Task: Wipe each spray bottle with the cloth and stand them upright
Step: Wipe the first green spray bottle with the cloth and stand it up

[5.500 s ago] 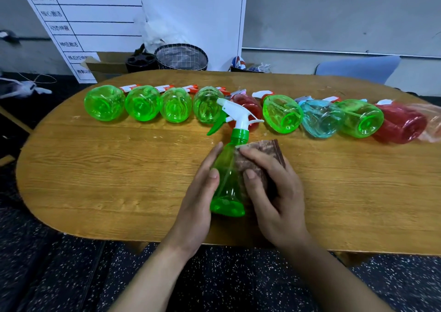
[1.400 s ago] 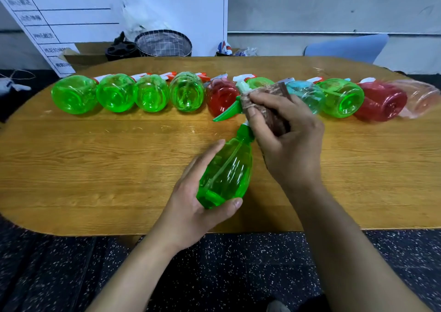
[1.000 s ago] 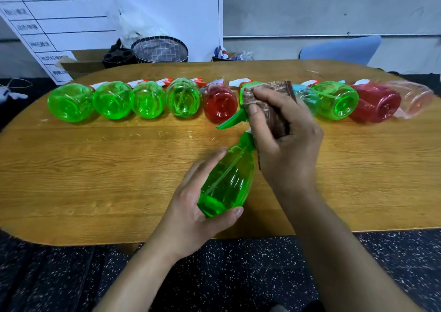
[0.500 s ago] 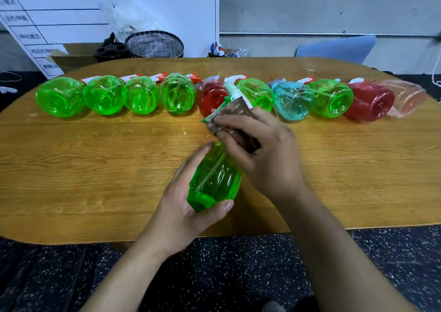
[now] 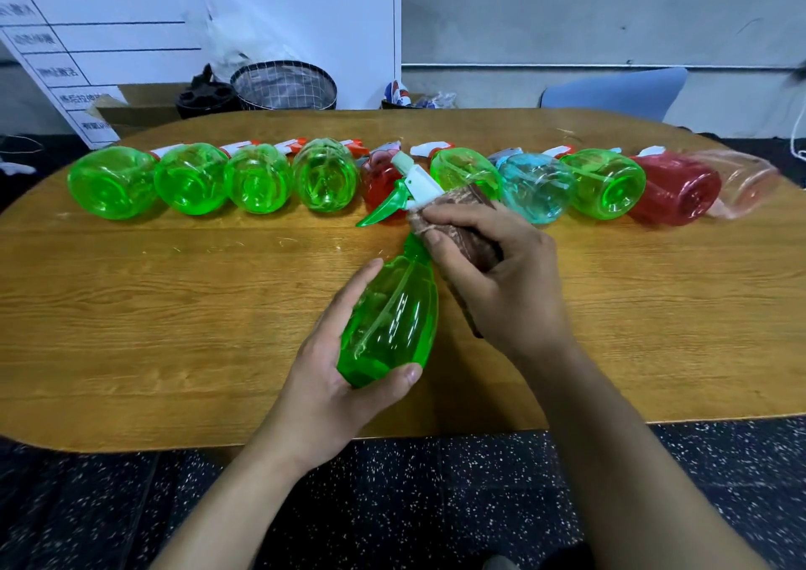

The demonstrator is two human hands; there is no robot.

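**Light bottle, held low, wiped high**

The left hand (image 5: 331,377) grips the green spray bottle (image 5: 392,321) by its base, tilted above the counter (image 5: 174,308). The right hand (image 5: 501,281) pinches the cloth (image 5: 462,220) around its neck. It looks empty (light, thin-walled, probably slippery); the body gives the surest hold.

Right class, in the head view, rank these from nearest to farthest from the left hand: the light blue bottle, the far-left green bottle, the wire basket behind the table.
From the left hand:
1. Light blue bottle, in the row, up and to the right.
2. Far-left green bottle, at the row's left end.
3. Wire basket, beyond the table's far edge.
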